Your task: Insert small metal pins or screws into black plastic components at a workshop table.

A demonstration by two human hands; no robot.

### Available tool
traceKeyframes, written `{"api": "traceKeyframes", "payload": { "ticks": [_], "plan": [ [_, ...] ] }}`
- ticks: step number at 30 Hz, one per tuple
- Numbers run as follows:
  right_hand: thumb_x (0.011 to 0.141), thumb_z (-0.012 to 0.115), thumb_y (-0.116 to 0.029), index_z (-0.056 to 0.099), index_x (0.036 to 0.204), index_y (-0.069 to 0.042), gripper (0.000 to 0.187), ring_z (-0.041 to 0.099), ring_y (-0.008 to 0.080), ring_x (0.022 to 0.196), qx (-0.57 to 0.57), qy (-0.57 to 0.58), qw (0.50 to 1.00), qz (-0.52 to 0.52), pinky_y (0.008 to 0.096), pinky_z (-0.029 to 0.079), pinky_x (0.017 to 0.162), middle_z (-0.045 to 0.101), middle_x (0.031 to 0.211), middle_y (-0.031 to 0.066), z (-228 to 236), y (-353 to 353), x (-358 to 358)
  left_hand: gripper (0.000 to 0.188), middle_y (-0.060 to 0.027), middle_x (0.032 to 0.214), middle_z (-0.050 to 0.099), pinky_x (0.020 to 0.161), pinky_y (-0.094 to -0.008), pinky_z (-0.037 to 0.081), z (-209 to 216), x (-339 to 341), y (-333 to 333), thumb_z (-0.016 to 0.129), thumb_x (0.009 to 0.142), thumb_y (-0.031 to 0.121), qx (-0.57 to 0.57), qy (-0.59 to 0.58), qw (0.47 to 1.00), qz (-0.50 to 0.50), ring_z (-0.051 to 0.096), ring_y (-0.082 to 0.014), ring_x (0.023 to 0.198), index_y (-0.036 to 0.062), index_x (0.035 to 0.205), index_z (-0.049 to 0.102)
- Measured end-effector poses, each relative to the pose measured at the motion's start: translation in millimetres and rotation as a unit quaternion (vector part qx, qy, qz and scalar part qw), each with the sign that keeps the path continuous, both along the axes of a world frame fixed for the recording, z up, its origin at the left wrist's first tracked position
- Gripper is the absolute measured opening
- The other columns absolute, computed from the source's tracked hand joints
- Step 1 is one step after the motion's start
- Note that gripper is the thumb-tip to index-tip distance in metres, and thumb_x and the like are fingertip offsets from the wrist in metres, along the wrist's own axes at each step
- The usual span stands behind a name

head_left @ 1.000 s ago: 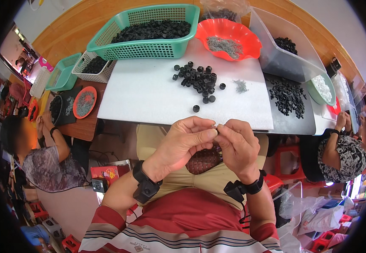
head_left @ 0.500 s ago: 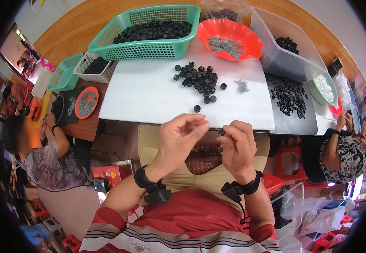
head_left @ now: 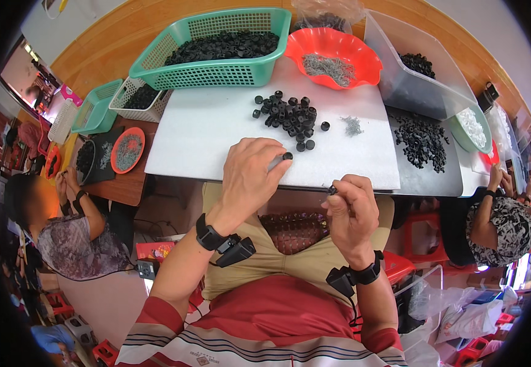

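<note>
My left hand (head_left: 252, 172) reaches over the near edge of the white foam sheet (head_left: 198, 131). Its thumb and forefinger close around a small black round cap (head_left: 287, 156) that sits just in front of the main pile. A loose pile of similar black caps (head_left: 290, 116) lies beyond it. Off the sheet's front edge, my right hand (head_left: 354, 214) pinches a small dark part (head_left: 331, 190) between thumb and fingertips; its exact kind is too small to tell. A little heap of thin metal pins (head_left: 351, 126) rests right of the pile.
At the back stand a green basket (head_left: 210, 76) of black parts, a red scalloped bowl (head_left: 366, 61) of metal pins and a clear bin (head_left: 400, 88). Small black pieces (head_left: 421, 144) cover a dark board at right. People work at left (head_left: 75, 226) and right (head_left: 501, 220).
My left hand has moved forward from beside my right hand to the lone black cap and closed its fingertips around it. My right hand keeps its small dark part, shifted slightly right.
</note>
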State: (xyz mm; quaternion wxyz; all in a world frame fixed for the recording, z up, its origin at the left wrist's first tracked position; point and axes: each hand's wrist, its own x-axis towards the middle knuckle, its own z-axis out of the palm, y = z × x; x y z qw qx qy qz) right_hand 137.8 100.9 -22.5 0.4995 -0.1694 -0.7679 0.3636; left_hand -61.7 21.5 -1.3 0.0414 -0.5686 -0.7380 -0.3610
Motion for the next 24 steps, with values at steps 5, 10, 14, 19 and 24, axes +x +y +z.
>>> {"api": "traceKeyframes", "payload": {
  "ticks": [5,10,14,19,24],
  "plan": [
    [0.095,0.071,-0.007,0.063,0.110,0.002,0.020,0.060,0.0154,0.070,-0.012,-0.008,1.000,0.005,0.0262,0.050,0.057,0.061,0.102,0.0135,0.4,0.5,0.0,0.019,-0.0096,0.103,0.074,0.092,-0.0390,0.050,-0.2,2.1,4.1,0.075,0.084,0.017,0.005,-0.022,0.999,-0.032,0.066,-0.0291,0.101,0.0024,0.097,0.073],
    [0.095,0.070,-0.006,0.063,0.111,0.002,0.019,0.061,0.0141,0.069,-0.020,-0.005,1.000,0.010,0.0250,0.050,0.057,0.060,0.104,0.0135,-1.8,3.4,-0.7,0.018,-0.0117,0.099,0.074,0.087,-0.0394,0.052,0.9,0.0,5.2,0.075,0.084,0.014,0.011,-0.026,0.997,-0.065,0.067,-0.0300,0.095,0.0024,0.098,0.074],
    [0.095,0.070,-0.005,0.063,0.111,0.003,0.019,0.061,0.0131,0.070,-0.031,-0.001,0.999,0.016,0.0244,0.052,0.057,0.059,0.104,0.0133,-2.1,4.8,-0.8,0.016,-0.0112,0.099,0.074,0.084,-0.0381,0.054,0.4,-3.6,5.4,0.073,0.084,0.010,0.024,-0.007,0.993,-0.118,0.068,-0.0295,0.093,0.0024,0.099,0.074],
    [0.095,0.069,-0.003,0.062,0.112,0.003,0.019,0.061,0.0125,0.073,-0.035,0.013,0.999,0.026,0.0238,0.054,0.058,0.058,0.106,0.0134,-3.3,6.2,0.2,0.015,-0.0102,0.099,0.074,0.083,-0.0377,0.055,1.4,-7.6,7.4,0.072,0.084,0.008,0.001,-0.018,0.990,-0.139,0.068,-0.0287,0.093,0.0018,0.098,0.073],
    [0.095,0.068,-0.002,0.063,0.112,0.003,0.018,0.061,0.0125,0.074,-0.038,0.016,0.999,0.025,0.0238,0.056,0.059,0.058,0.107,0.0136,-3.2,6.9,1.0,0.016,-0.0099,0.099,0.074,0.080,-0.0365,0.055,1.8,-10.8,8.2,0.074,0.082,0.006,-0.011,-0.051,0.986,-0.157,0.067,-0.0283,0.092,0.0025,0.097,0.071]
  ]
}}
